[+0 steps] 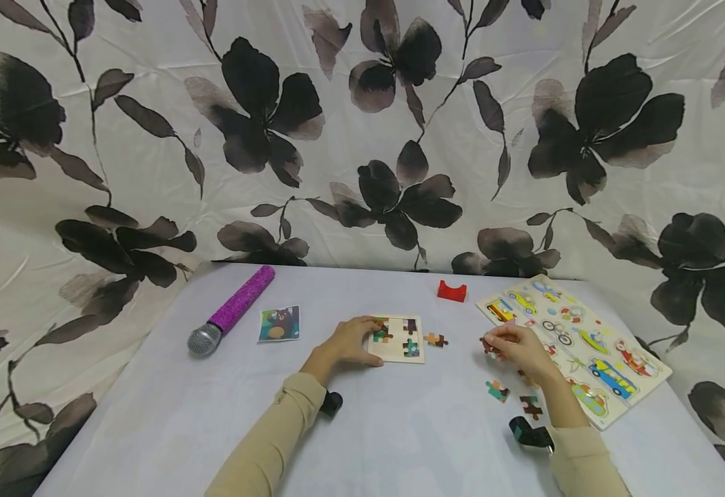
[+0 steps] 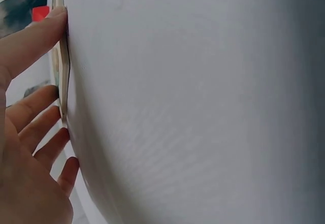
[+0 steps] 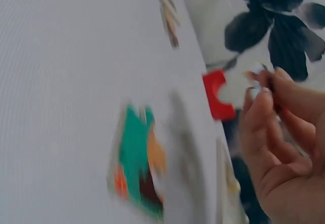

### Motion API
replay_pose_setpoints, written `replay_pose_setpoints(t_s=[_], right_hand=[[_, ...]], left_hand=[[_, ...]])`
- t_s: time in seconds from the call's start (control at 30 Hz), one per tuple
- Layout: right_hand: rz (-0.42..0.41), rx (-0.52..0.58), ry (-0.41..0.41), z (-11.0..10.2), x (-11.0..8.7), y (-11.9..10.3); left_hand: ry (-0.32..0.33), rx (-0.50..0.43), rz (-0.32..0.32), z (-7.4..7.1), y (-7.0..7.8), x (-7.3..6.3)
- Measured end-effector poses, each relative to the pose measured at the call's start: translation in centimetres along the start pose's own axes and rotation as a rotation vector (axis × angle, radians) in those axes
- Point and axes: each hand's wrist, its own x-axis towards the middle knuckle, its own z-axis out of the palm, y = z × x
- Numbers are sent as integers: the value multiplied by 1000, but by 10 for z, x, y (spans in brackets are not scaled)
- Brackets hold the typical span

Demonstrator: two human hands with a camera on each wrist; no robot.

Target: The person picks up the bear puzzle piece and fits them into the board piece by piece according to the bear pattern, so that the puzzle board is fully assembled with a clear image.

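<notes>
A small wooden puzzle board (image 1: 398,357) lies on the table with a few colored pieces set in it. My left hand (image 1: 349,342) holds it by its left side, thumb at the near edge, fingers at the far part. In the left wrist view the board (image 2: 64,76) shows edge-on beside the left hand (image 2: 38,132). My right hand (image 1: 520,351) pinches a dark jigsaw piece (image 1: 488,347) above the table, largely covered by the fingers. Loose jigsaw pieces lie around: an orange-brown one (image 1: 436,339) beside the board, a green one (image 1: 497,391) and a brown one (image 1: 531,407) near the right wrist.
A large picture board with vehicles (image 1: 611,366) lies at the right. Toward the back stands a red notched block (image 1: 452,291). At the left are a purple glitter microphone (image 1: 232,310) and a small bear picture card (image 1: 279,324). Floral cloth (image 1: 400,138) hangs behind the table.
</notes>
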Motion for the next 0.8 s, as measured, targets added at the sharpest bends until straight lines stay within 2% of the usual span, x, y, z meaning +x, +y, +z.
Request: replay_pose_setpoints(t_s=[0.03, 0.1, 0.17, 0.23, 0.27, 0.57, 0.8], right_hand=[[10, 97, 9, 4, 4, -1], [17, 267, 22, 16, 13, -6], [21, 377, 21, 26, 21, -11], [24, 438, 4, 36, 28, -15], [21, 448, 1, 41, 31, -18], [11, 444, 21, 72, 49, -31], [-57, 324, 31, 86, 56, -29]], left_hand=[[12, 9, 22, 1, -2, 0], [7, -8, 27, 2, -3, -1], [0, -16, 24, 3, -4, -1], [-11, -26, 20, 4, -4, 0], [-28, -43, -1, 4, -2, -1], [-55, -9, -34, 5, -4, -1], [-46, -37, -43, 5, -1, -5]])
